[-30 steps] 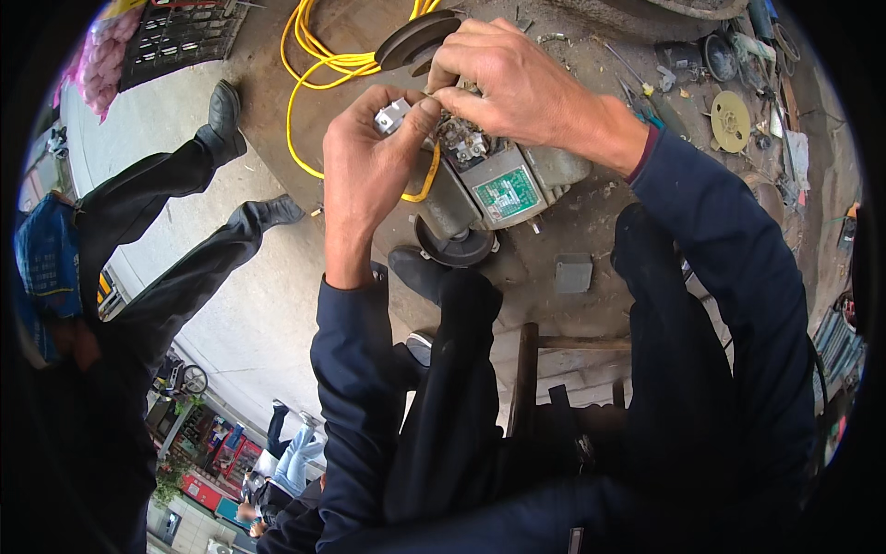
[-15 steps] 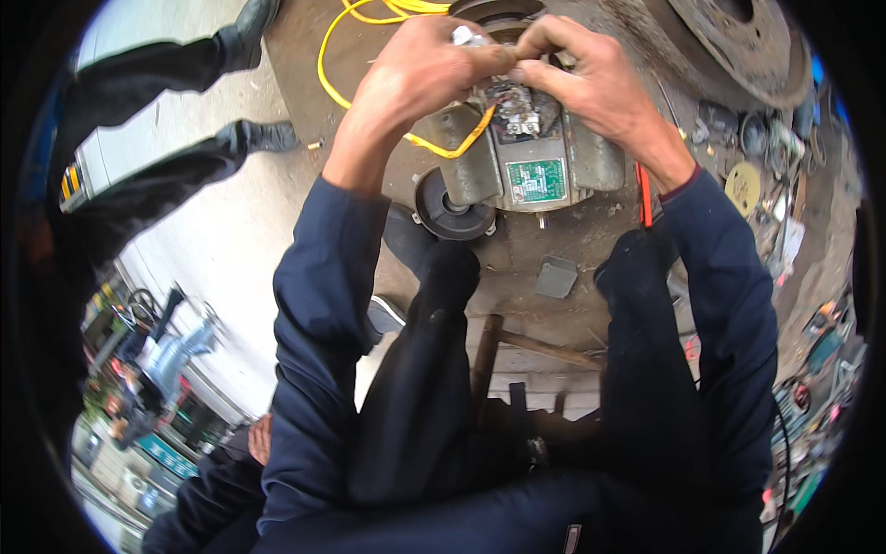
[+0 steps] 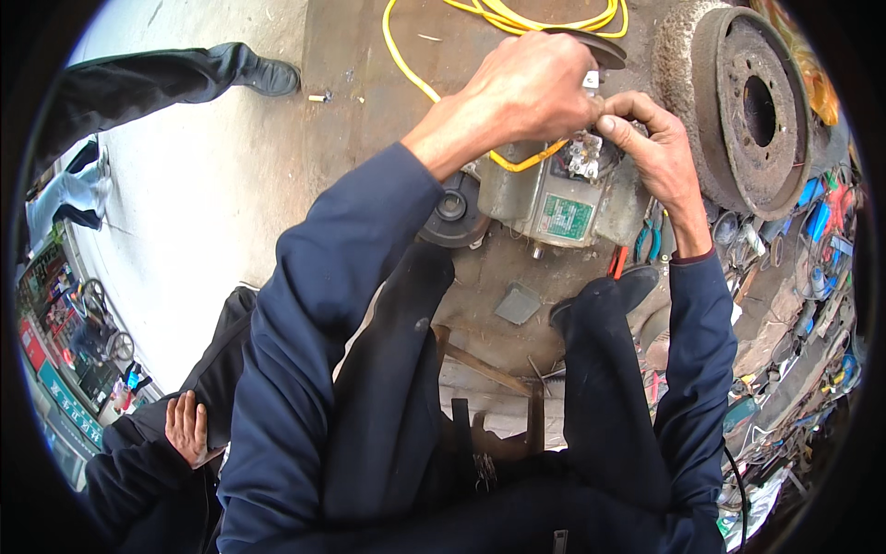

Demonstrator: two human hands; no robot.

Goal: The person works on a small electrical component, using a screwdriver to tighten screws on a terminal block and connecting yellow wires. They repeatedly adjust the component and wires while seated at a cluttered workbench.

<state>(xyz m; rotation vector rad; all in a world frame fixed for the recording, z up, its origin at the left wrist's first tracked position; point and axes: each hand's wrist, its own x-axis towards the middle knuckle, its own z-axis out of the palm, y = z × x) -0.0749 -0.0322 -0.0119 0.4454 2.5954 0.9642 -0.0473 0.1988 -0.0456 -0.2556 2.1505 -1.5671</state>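
Observation:
Both hands meet fingertip to fingertip just above the open terminal box of an electric motor. My left hand (image 3: pixel 537 85) is closed in a pinch, with a small whitish piece (image 3: pixel 592 80) showing beside its fingers. My right hand (image 3: pixel 657 138) pinches thumb against forefinger close by. What lies between the fingertips is too small and hidden to name. Below them, the grey motor (image 3: pixel 513 189) stands with a green nameplate (image 3: pixel 566 217) towards me. Its terminal block (image 3: pixel 584 155) shows metal pieces. A yellow cable (image 3: pixel 528 164) runs under my left wrist to the terminal box.
A round dark motor cover (image 3: pixel 452 210) lies left of the motor. To the right stands a large rusty wheel rim (image 3: pixel 715 115); pliers (image 3: pixel 653 235) and piled tools (image 3: pixel 812 286) lie beyond. A flat grey plate (image 3: pixel 518 303) is near my feet. Another person's hand (image 3: pixel 187 427) rests at lower left.
The view has turned, so the motor and hands appear farther right and lower. Both hands stay pinched together over the terminal box. The other person's hand at lower left now shows more fully.

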